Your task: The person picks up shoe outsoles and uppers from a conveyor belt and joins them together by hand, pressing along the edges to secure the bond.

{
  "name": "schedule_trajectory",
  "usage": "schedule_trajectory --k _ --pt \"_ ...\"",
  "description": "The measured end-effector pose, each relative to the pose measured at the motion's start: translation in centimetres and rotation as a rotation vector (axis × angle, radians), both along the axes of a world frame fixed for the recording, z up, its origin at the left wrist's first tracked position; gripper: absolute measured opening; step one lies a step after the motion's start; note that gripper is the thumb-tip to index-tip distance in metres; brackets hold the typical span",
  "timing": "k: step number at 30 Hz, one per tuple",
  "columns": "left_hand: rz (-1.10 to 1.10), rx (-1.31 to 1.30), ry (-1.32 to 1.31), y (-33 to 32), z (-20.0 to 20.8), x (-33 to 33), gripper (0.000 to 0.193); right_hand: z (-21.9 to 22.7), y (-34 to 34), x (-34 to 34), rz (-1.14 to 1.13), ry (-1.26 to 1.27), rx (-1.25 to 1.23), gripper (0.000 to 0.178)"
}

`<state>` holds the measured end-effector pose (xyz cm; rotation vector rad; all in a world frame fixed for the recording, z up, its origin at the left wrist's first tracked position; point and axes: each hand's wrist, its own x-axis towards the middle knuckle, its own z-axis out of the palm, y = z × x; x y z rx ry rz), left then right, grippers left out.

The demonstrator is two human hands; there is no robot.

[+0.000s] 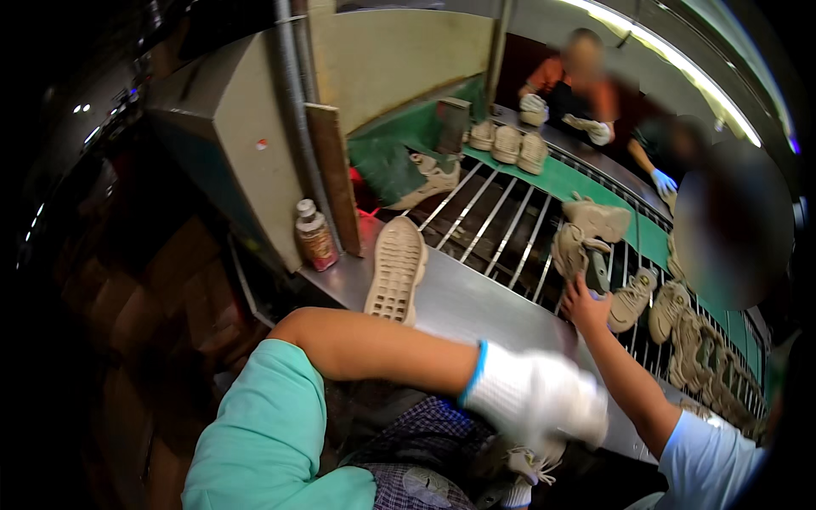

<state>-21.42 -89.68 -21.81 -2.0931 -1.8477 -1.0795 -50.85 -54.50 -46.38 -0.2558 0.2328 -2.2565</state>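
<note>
My left arm, in a teal sleeve, reaches across to the right. My left hand, in a white knit glove with a blue cuff edge, is smeared by motion, so its fingers cannot be read. Just below it is a beige shoe with loose white laces, partly hidden. A bit of white glove, my right hand, shows under that shoe at the lower edge; its fingers are hidden. Left of my glove, a beige shoe sole lies tread up on the metal table.
A co-worker's bare hand touches a beige shoe on the roller conveyor. Several shoes line its right part. A bottle stands by a board. Across the line, a person wears white gloves.
</note>
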Motion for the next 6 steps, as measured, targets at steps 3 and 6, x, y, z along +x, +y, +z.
schedule_trajectory --k 3,6 --pt "0.839 -0.122 -0.139 -11.1 -4.2 -5.8 0.042 -1.1 -13.4 0.4 0.027 -0.552 -0.096 0.084" --pt "1.655 -0.142 -0.105 -20.8 -13.3 -12.1 0.056 0.0 -12.5 -2.3 -0.216 -0.466 0.184 0.082"
